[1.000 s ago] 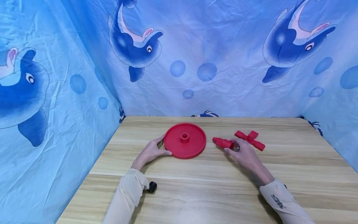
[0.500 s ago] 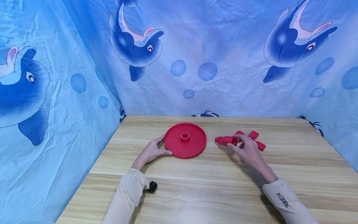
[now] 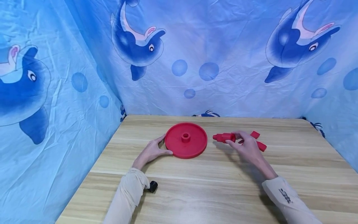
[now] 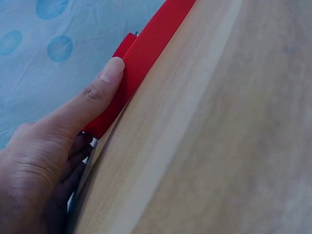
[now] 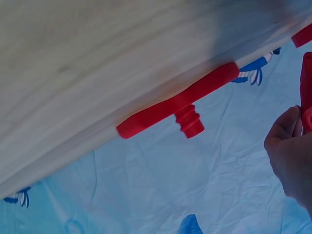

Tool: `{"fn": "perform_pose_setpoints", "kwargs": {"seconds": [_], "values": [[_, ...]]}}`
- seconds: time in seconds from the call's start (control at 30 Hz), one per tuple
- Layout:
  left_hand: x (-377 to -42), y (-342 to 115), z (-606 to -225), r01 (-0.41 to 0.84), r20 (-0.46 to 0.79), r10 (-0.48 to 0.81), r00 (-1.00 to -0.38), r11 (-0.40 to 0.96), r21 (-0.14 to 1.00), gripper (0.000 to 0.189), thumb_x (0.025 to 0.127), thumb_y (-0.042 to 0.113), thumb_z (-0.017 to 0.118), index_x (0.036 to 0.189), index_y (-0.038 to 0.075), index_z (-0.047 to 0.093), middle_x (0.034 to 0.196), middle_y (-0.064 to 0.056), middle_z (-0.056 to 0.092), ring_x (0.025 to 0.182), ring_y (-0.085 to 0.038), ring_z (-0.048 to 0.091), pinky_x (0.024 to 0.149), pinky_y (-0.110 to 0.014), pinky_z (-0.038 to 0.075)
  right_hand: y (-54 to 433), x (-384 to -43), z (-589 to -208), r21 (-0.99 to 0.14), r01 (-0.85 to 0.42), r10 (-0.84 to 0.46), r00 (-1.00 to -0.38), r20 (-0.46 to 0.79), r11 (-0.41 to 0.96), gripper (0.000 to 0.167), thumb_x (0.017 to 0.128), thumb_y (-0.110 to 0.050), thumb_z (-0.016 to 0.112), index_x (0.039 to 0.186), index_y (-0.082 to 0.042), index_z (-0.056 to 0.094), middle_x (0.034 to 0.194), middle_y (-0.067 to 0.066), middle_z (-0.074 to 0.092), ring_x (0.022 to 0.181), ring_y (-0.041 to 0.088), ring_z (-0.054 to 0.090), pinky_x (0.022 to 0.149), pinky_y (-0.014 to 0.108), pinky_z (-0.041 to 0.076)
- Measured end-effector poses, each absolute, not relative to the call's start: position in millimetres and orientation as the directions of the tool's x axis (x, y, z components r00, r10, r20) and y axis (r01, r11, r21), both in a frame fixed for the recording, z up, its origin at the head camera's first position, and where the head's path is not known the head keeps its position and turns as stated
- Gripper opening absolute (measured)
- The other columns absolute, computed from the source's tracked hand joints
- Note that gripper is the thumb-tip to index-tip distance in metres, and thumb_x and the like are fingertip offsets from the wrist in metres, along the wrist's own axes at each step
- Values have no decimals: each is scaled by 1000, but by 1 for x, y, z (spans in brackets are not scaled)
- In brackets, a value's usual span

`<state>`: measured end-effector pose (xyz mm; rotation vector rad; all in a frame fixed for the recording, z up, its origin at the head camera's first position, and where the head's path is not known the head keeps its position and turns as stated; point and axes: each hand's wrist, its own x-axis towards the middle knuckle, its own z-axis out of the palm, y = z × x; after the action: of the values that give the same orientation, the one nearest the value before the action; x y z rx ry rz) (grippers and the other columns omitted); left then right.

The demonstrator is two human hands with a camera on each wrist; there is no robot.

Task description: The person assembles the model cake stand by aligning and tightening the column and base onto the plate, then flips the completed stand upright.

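Observation:
My left hand [image 3: 152, 151] holds the edge of a red round disc [image 3: 179, 148], with a raised rim and a short socket in its middle. In the left wrist view the thumb presses on the side of the disc [image 4: 146, 63]. My right hand [image 3: 247, 150] pinches the wider, hollow end of a red stepped tube [image 3: 223, 137]. Its narrow end points left towards the disc, apart from it. Behind the right hand lies a red cross-shaped piece [image 3: 261, 146], partly hidden. The right wrist view shows a ribbed stud [image 5: 190, 122] on this cross-shaped piece.
The wooden table [image 3: 195, 193] runs up to a blue curtain [image 3: 232, 90] printed with dolphins, which also hangs along the left and right. A small black cylinder [image 3: 153, 186] sticks out at the left sleeve.
The right hand has turned the red stepped tube from slanting to nearly level and raised it slightly. It now covers more of the cross-shaped piece. The left hand and the disc stay in place.

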<state>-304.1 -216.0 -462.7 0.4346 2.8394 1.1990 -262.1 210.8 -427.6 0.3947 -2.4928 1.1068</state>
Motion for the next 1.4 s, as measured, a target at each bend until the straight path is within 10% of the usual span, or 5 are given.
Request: {"fn": "perform_pose_setpoints", "kwargs": {"seconds": [0.2, 1.4], "values": [[-305, -216, -463, 246, 84, 267, -960, 660, 710, 108, 75, 55, 90, 161, 16, 38, 158, -15, 45, 136, -29, 48, 114, -51, 39, 203, -266, -425, -651, -411, -103, -884, 457, 638, 53, 86, -19, 87, 129, 2, 66, 112, 17, 68, 98, 32, 65, 78, 20, 52], [-304, -216, -463, 256, 95, 272, -958, 656, 710, 110, 74, 58, 89, 162, 16, 38, 160, -11, 44, 147, -32, 39, 116, -53, 37, 143, -282, -416, -726, -449, -176, -889, 423, 520, 46, 91, -26, 83, 129, -4, 69, 113, 9, 68, 103, 25, 63, 82, 39, 59]]}}
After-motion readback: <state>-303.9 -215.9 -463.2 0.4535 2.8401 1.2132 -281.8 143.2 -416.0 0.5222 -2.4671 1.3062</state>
